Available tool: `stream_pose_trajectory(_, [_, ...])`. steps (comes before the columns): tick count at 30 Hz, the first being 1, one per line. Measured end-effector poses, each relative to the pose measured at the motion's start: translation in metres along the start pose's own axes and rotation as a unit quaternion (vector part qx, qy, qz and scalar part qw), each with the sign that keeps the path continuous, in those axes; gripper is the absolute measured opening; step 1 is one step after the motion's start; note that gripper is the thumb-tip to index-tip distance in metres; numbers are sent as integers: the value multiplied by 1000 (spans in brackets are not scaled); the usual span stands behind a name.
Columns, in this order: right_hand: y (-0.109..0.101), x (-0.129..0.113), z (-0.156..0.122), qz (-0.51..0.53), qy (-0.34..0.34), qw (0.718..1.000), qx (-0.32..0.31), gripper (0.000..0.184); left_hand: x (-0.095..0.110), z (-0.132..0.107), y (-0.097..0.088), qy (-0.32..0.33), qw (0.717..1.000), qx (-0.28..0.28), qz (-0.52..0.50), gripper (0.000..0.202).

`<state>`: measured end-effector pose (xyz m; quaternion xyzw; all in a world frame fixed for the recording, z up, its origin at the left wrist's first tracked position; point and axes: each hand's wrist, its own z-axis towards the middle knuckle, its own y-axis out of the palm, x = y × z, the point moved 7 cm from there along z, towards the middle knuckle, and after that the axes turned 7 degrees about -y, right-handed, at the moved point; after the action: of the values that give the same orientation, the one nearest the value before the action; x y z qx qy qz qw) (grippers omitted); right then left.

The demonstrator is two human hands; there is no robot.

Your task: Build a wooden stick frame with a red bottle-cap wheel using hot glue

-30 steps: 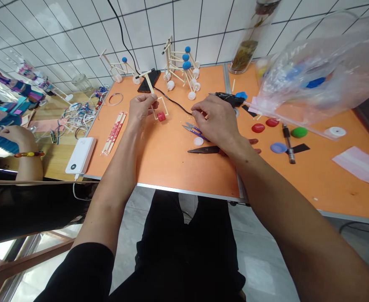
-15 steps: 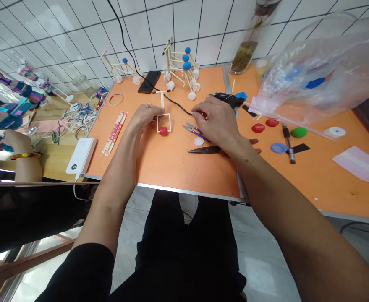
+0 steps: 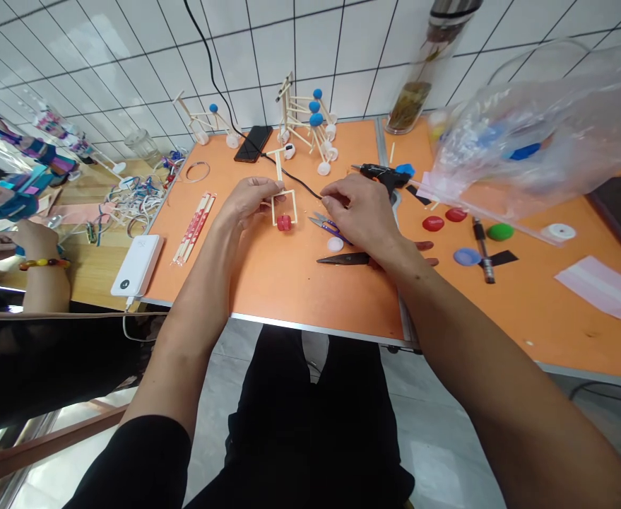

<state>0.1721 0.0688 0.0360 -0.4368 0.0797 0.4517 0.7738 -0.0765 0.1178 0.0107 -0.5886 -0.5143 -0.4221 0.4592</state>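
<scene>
My left hand point(image 3: 249, 201) pinches a small wooden stick frame point(image 3: 282, 199) that lies on the orange table point(image 3: 289, 276); a red bottle cap point(image 3: 284, 223) sits at the frame's lower end. My right hand point(image 3: 360, 212) rests palm down just right of it, fingers curled over a black cable point(image 3: 302, 184) and small purple-handled snips point(image 3: 327, 225). What its fingertips hold, if anything, is hidden. Black scissors point(image 3: 342, 259) lie under the right wrist, beside a white cap point(image 3: 335, 244).
A black glue gun point(image 3: 381, 172), stick models with blue balls point(image 3: 310, 124), a phone point(image 3: 253, 143), red-wrapped chopsticks point(image 3: 193, 225), a white power bank point(image 3: 136, 265), loose caps point(image 3: 433, 223) and a clear plastic bag point(image 3: 533, 141) surround me. Another person's hand point(image 3: 29, 237) works at the left table.
My left hand lowered the stick frame from a raised, tilted hold down flat onto the table and nearer my right hand. The right hand barely moved.
</scene>
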Motion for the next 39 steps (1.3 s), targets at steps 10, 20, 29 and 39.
stream_pose_trajectory(10, [9,-1,-4,270,161,949,-3,9,7,-12,30,30,996,-49,-73,38])
stream_pose_trajectory(20, [21,-9,-8,330,183,925,-51,23,5,-19,50,40,990,-99,-87,51])
stream_pose_trajectory(29, [20,-17,-8,251,166,953,-44,17,24,-28,40,118,993,12,4,36])
stream_pose_trajectory(39, [24,-32,-8,18,32,999,-31,12,36,-32,34,188,976,100,45,33])
